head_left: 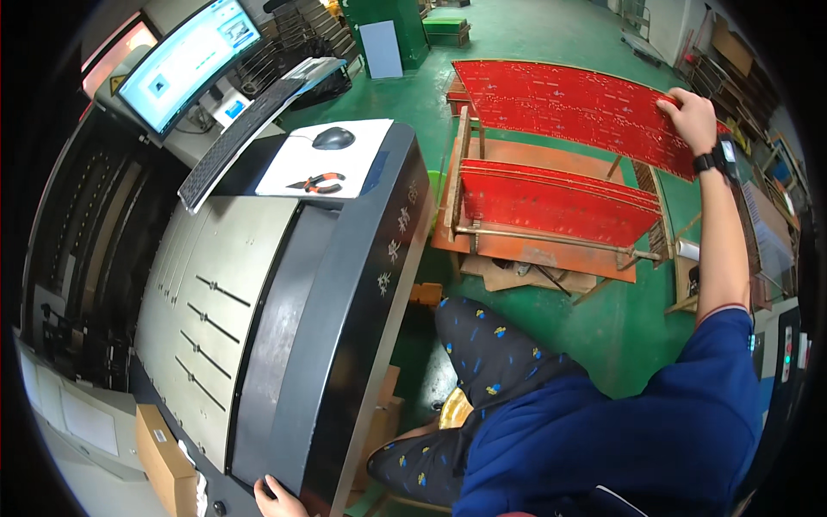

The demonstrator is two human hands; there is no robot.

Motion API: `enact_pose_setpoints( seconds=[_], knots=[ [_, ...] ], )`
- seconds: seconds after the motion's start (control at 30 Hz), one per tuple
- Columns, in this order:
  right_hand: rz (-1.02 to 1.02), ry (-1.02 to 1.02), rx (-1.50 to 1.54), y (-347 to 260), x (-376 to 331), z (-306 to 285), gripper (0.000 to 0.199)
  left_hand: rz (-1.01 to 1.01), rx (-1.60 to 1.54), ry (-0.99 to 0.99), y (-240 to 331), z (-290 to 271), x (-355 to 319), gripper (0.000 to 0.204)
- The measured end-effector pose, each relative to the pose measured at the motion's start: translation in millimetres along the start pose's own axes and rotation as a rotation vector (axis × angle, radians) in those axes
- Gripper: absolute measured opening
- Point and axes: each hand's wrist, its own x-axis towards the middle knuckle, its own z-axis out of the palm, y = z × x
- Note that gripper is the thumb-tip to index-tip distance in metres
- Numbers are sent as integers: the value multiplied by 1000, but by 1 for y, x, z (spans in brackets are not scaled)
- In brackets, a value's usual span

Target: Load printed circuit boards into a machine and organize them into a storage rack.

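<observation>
My right hand (693, 125), with a dark watch on its wrist, is closed on the upper right edge of a large red circuit board panel (560, 108). The panel is raised and tilted above a wooden rack (465, 185), where several more red panels (551, 207) stand on edge. At the bottom of the view my left hand (280, 500) lies on the front edge of a dark grey machine (301, 414). Its thumb and fingers are apart and hold nothing; part of the hand is cut off by the view's edge.
On the machine lie a white pad (366, 151), a black mouse (333, 138), orange-handled pliers (319, 183) and a keyboard (241, 138). A lit monitor (189, 60) stands behind. A cardboard box (164, 461) sits at the lower left. The floor (612, 332) is green.
</observation>
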Motion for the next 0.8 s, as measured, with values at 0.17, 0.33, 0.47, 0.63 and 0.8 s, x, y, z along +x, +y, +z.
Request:
enact_pose_setpoints(
  seconds=[0.17,0.33,0.47,0.63,0.8],
  knots=[
    [-7,-110,-156,1,38,69,36,99,99,-56,8,-4,4,46],
    [26,-165,-81,-11,61,122,33,99,147,-131,22,9,5,53],
    [40,-163,-25,-8,75,145,34,122,108,54,37,15,5,47],
    [102,-253,-9,11,81,158,37,27,242,-115,45,20,10,58],
    [131,-236,111,18,75,170,38,60,100,-139,52,37,23,51]
  ],
)
